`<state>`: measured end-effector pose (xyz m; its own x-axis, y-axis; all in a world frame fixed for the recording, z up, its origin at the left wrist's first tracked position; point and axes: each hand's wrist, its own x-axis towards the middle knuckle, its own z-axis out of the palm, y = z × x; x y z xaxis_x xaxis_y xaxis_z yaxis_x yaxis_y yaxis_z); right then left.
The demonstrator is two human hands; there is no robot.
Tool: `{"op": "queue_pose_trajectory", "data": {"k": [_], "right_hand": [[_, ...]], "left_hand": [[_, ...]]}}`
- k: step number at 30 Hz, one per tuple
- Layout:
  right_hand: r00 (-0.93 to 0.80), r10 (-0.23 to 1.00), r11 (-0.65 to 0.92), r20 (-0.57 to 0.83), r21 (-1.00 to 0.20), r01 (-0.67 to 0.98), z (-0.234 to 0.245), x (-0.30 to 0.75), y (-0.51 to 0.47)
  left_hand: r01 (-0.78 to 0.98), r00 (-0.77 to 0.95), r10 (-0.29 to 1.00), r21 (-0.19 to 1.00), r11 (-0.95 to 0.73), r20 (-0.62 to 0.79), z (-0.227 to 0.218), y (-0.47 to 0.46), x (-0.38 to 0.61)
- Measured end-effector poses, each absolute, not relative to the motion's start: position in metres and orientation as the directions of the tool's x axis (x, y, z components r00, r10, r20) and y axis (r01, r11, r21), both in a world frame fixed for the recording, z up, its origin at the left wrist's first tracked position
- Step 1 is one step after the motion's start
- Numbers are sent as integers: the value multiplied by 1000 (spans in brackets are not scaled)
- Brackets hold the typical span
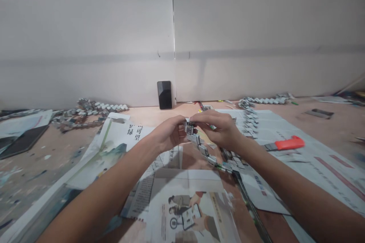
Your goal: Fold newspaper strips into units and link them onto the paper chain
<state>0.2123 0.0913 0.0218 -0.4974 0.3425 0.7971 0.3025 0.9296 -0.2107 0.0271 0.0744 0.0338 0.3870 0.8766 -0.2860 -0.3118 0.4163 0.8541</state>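
Observation:
Both hands meet at the middle of the view, on one end of a zigzag chain of folded paper links [202,149]. My left hand [169,133] is closed, its thumb and fingers pinching the chain's end from the left. From the right, my right hand [218,126] closes over the same end, with fingertips at the top link. Below the hands, the chain slants down to the right and runs under my right forearm. Its links look grey and white, with bits of print. The exact fold between the fingertips is too small to make out.
Another paper chain [85,112] lies heaped at the left, and more zigzag chain [251,119] lies at the right. A black phone [164,95] leans against the white partition [85,45]. A red-handled utility knife [289,143] rests on newspaper [310,171]. Printed sheets [185,186] cover the front.

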Motion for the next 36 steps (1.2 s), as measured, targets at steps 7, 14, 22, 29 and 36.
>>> {"op": "queue_pose_trajectory", "data": {"k": [7,14,22,29,36], "right_hand": [[-505,352,927,788,-219,304,23,212,93],[-516,309,941,799,-176,289,25,213,92],[-557,278,950,782,-140,278,26,212,92],[-568,282,937,773,-94,337,25,212,92],[-527,306,904,793,-68,422,24,210,90]], "left_hand": [[-295,437,858,859,420,-270,33,75,24],[-260,453,870,904,339,-196,31,75,24],[-210,454,860,909,360,-235,33,78,21],[-135,469,874,967,214,-127,34,80,17],[-113,409,904,977,182,-121,34,83,12]]}}
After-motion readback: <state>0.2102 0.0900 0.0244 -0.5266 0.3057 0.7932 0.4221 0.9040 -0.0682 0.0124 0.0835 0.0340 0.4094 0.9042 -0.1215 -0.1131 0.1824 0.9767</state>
